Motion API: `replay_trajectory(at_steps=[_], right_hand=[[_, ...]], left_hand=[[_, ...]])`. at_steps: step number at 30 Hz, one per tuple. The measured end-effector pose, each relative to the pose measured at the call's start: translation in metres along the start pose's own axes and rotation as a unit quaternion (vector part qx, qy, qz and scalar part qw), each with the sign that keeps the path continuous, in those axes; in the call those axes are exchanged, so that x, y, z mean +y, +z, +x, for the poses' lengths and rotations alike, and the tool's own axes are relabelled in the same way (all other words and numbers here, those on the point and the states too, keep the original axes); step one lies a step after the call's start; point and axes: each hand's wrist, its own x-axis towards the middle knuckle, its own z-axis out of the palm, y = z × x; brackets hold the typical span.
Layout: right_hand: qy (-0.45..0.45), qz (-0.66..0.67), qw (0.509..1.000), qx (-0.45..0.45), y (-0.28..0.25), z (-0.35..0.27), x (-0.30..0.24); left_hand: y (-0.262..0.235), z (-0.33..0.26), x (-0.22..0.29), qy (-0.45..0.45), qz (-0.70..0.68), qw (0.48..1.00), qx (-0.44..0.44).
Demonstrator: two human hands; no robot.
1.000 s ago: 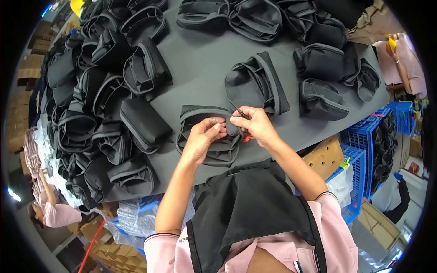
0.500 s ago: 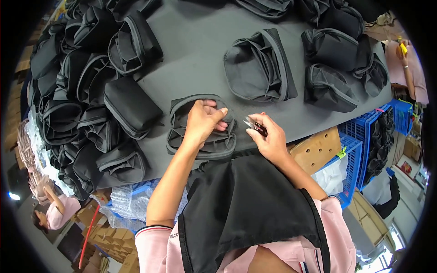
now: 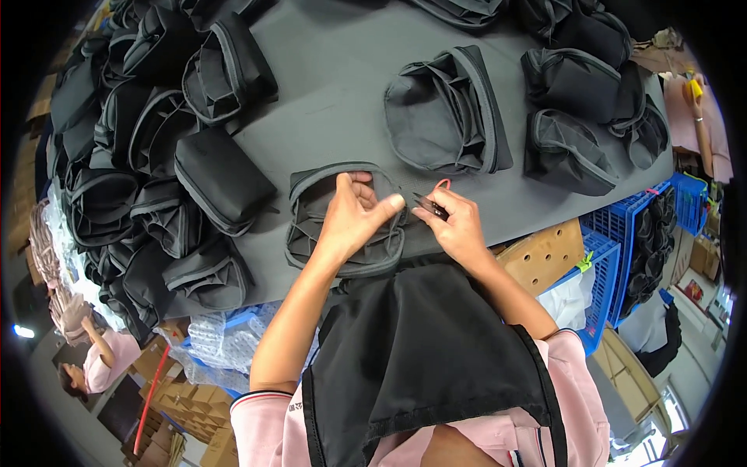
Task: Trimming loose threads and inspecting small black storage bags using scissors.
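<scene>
An unzipped black pouch lies in front of me, its mouth facing up. My left hand reaches into its mouth, fingers curled against the inside and the thumb at the right rim, gripping the fabric. Just right of the pouch, my right hand is closed around small dark thread snips with a red loop. Their tips point left toward the pouch rim, close to my left thumb. Whether the blades touch a thread is too small to tell. Beyond my right hand stands another open black pouch with inner dividers.
Many black pouches crowd the grey table's left side; more sit at the right. Blue crates and a perforated wooden board stand by the right edge. Bubble wrap hangs lower left. Other people work on both sides.
My left thumb has stretched right to the pouch rim, away from the fingers. The snips in my right hand have turned and shifted slightly left, and their red loop now shows.
</scene>
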Motion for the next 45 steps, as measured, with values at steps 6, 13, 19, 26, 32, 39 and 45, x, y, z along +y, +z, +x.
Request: replay_trajectory(at_steps=[6, 13, 19, 26, 32, 39, 45], right_hand=[[0.125, 0.324, 0.934, -0.087, -0.004, 0.011, -0.017], [-0.023, 0.049, 0.998, -0.014, -0.012, -0.001, -0.03], [-0.196, -0.212, 0.957, 0.04, -0.026, -0.014, -0.005], [-0.284, -0.246, 0.926, 0.017, -0.023, -0.001, -0.007], [-0.312, -0.26, 0.914, 0.021, -0.02, 0.001, -0.007], [-0.327, -0.26, 0.908, 0.033, -0.02, 0.002, 0.001], [-0.307, -0.241, 0.919, 0.058, -0.022, -0.002, -0.011]], left_hand=[[0.005, -0.006, 0.011, 0.027, 0.053, 0.998, -0.001], [0.004, -0.001, 0.004, 0.018, 0.017, 1.0, -0.019], [0.005, 0.002, 0.004, 0.023, 0.049, 0.999, -0.003], [0.005, 0.002, 0.006, 0.02, 0.051, 0.998, -0.003], [0.004, 0.002, 0.004, 0.017, 0.053, 0.998, -0.002], [0.004, 0.004, 0.006, 0.019, 0.063, 0.998, -0.003], [0.002, 0.0, 0.011, 0.017, 0.063, 0.998, -0.002]])
